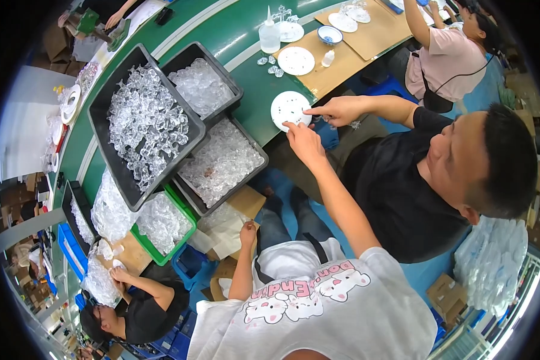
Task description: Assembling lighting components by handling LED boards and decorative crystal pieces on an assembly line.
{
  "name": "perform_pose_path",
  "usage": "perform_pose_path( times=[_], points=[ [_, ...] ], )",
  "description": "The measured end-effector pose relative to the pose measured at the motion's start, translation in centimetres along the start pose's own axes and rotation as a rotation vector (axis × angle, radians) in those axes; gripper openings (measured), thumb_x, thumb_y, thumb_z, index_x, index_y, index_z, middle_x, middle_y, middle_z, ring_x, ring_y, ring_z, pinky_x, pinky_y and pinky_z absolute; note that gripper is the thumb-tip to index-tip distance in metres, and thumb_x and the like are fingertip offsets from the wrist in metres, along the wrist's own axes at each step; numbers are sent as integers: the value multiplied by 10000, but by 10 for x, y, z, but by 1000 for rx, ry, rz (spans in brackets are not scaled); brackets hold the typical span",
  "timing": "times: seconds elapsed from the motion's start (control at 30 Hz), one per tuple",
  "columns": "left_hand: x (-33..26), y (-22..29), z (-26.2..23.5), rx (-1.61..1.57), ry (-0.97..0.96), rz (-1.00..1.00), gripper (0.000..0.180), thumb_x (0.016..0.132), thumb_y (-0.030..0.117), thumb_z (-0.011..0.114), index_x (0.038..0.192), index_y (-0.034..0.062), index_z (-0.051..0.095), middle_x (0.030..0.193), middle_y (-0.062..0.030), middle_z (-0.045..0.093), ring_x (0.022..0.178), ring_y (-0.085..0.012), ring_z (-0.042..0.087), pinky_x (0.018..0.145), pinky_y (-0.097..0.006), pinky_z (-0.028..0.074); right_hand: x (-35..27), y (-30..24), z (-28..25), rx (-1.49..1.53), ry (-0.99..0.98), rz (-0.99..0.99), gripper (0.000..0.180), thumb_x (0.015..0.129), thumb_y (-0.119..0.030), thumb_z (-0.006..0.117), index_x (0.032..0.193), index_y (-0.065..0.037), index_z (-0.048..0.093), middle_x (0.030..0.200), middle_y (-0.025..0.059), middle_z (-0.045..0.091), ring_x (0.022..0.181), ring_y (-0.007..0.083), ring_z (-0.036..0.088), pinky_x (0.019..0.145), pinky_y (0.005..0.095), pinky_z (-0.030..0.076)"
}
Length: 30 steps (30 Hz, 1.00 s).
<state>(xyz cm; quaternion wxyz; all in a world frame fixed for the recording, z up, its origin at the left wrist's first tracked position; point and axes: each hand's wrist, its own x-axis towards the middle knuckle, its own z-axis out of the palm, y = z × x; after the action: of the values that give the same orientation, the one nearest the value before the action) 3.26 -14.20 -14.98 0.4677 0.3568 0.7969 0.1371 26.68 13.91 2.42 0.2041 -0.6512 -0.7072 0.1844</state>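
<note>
A round white plate [291, 108] with small dark specks lies at the edge of the green table. My right hand [305, 143] is at its near rim, fingers closed on the edge. From the right, a co-worker's hand [341, 111] points a finger at the same plate. Low beside my lap, my left hand [248, 234] is curled, close to an open cardboard box [245, 203]; whatever its fingers may hold is hidden. Just left of the plate stands a grey bin [222, 162] of clear plastic pieces.
A large dark bin [147, 129] of clear pieces rests tilted on other bins, with a green crate [165, 222] below. Further plates [296, 60], a squeeze bottle [269, 37] and a small bowl [330, 35] stand on the table. Co-workers sit at both sides.
</note>
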Motion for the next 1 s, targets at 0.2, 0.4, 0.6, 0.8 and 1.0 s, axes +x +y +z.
perform_pose_path(
  times=[0.2,0.4,0.6,0.8,1.0],
  points=[
    [-4,-8,-8,107,-2,33,239,747,173,499,940,75,600,830,-167,625,807,-311,599,719,-351,463,12,25,21,-99,-29,58,250,786,-183,501,1018,-118,571,814,154,595,750,338,583,635,440,489],
    [-8,-14,-11,104,-16,-27,247,745,171,494,950,81,596,826,-172,625,803,-313,599,712,-355,464,-57,-17,-4,411,79,4,180,787,-124,535,950,-68,585,726,135,594,634,276,584,564,362,461],
    [-2,-9,0,86,-54,-45,243,749,180,492,946,88,600,827,-171,627,808,-312,601,718,-355,465,-185,-7,-21,506,-210,326,156,795,-148,558,944,-129,595,574,84,533,508,204,529,464,314,387],
    [7,-13,19,136,-50,69,230,745,187,502,919,72,600,839,-180,619,806,-330,591,715,-391,461,-264,56,16,425,-385,477,171,787,-194,578,937,-120,617,546,32,516,497,112,497,482,257,389],
    [21,14,14,214,-120,136,234,745,196,511,921,61,586,827,-170,619,806,-329,587,712,-399,459,-252,88,82,600,-598,544,177,783,-234,559,903,-121,625,672,53,614,646,152,600,616,286,464]
  ],
)
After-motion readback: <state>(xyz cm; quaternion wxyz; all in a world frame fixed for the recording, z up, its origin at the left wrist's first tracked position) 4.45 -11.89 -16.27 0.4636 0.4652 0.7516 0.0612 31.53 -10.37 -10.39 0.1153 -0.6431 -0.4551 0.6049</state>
